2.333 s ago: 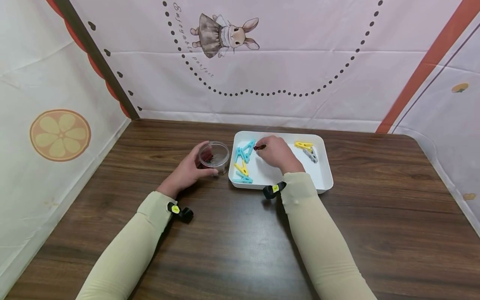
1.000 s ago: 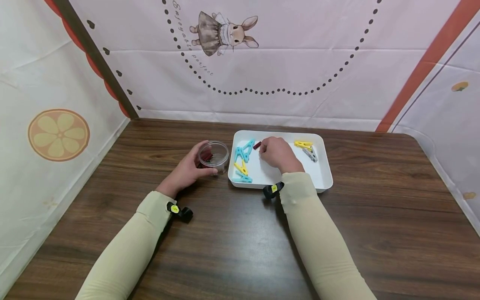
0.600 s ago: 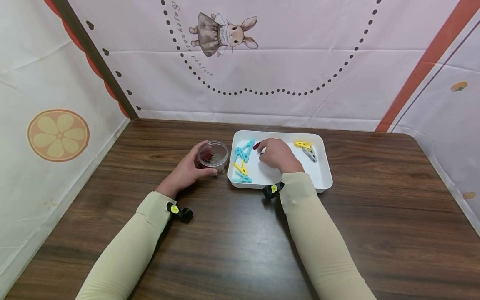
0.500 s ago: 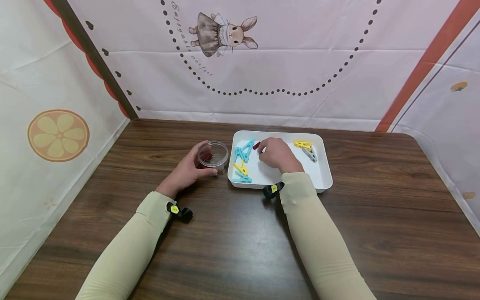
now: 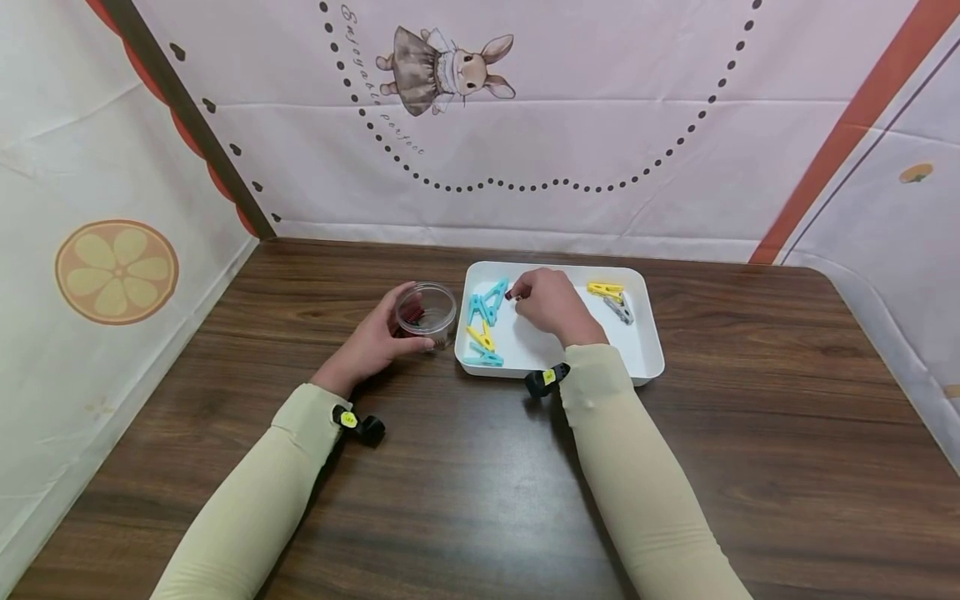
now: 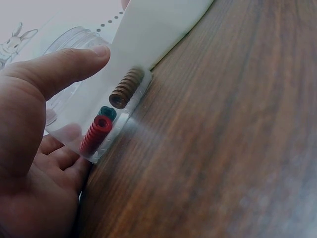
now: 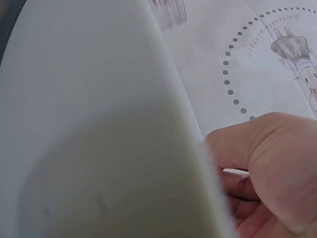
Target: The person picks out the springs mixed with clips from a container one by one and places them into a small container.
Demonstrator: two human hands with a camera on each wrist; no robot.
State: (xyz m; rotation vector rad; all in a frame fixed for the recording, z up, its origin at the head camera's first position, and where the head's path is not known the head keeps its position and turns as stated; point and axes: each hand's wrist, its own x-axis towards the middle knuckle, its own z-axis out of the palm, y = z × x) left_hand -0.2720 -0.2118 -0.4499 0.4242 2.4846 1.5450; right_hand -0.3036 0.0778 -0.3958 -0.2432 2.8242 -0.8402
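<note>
In the head view my left hand (image 5: 372, 340) curls round a clear plastic jar (image 5: 426, 317) left of the white tray (image 5: 558, 367). Through the jar's wall the left wrist view shows a red coil spring (image 6: 96, 135), a brown coil spring (image 6: 127, 88) and a green one (image 6: 107, 113). Reaching into the tray, my right hand (image 5: 553, 302) pinches a small dark red spring (image 5: 509, 295), whose end pokes out at the fingertips. Most of that spring is covered by the fingers. In the right wrist view the tray wall (image 7: 99, 119) hides the fingertips.
Blue clothespins (image 5: 490, 305) lie along the tray's left side, with a yellow clothespin (image 5: 482, 336) among them. At its right are yellow clothespins (image 5: 606, 289) and a grey clothespin (image 5: 619, 309). A printed cloth (image 5: 570, 142) stands behind the wooden table (image 5: 465, 483).
The dark red spring lay on the tray just beyond the right fingertips; now those fingers have moved slightly left and hold it. The left hand and the jar stay in place.
</note>
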